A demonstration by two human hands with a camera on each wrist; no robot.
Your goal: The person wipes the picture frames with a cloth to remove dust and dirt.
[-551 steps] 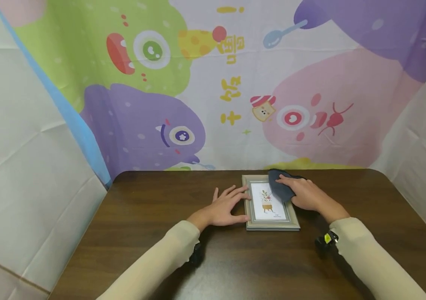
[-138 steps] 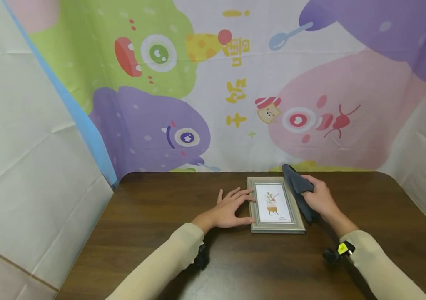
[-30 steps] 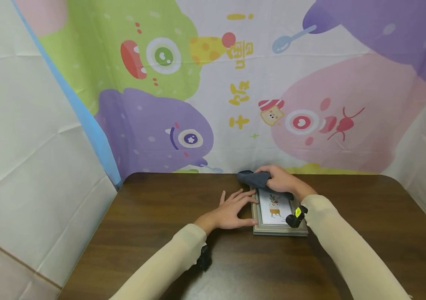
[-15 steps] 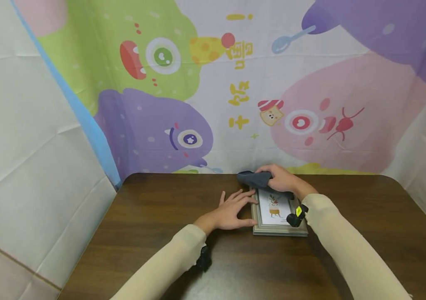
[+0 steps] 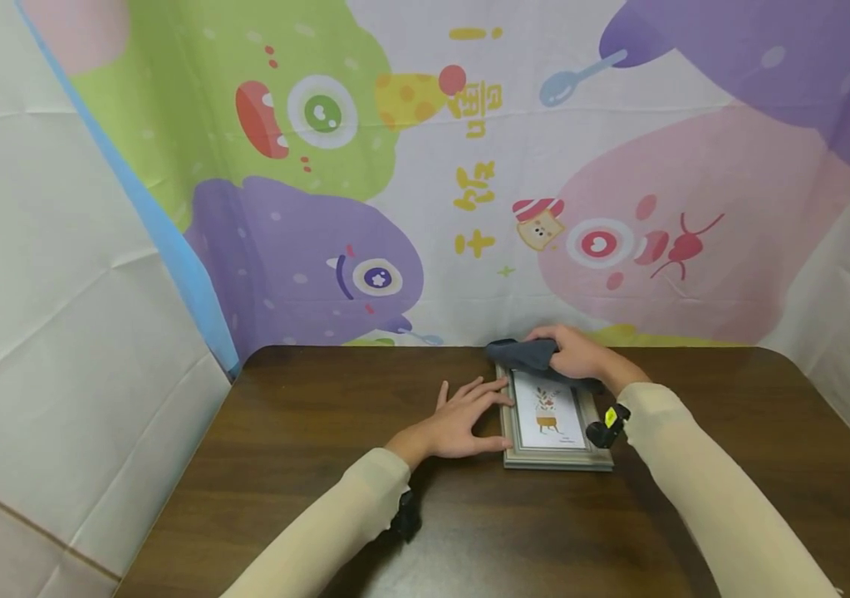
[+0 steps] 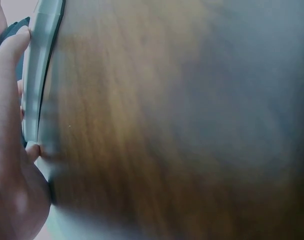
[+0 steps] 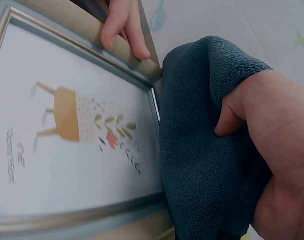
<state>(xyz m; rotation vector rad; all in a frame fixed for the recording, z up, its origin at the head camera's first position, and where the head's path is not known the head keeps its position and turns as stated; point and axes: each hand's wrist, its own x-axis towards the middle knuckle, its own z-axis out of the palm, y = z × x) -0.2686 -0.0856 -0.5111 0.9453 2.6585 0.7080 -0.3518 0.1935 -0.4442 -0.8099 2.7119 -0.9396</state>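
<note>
On my feed I've got the picture frame (image 5: 547, 415) near the worktop's (image 5: 305, 423) far edge, long axis running near-to-far. Right hand (image 5: 582, 355), clamped on the dark cloth (image 5: 520, 355), is closer to its far end, so most of it lies nearward. Left hand (image 5: 454, 425) (fingers spread apart) touches the long left side.

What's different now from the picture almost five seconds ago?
The right hand has moved the dark blue, fuzzy cloth leftward, from along the right side of the beige-and-silver rectangular picture frame to its far edge. That hand grips the cloth in both pictures. The left hand still touches the frame's left side, and the frame still lies on the brown wood-grain table.
</note>
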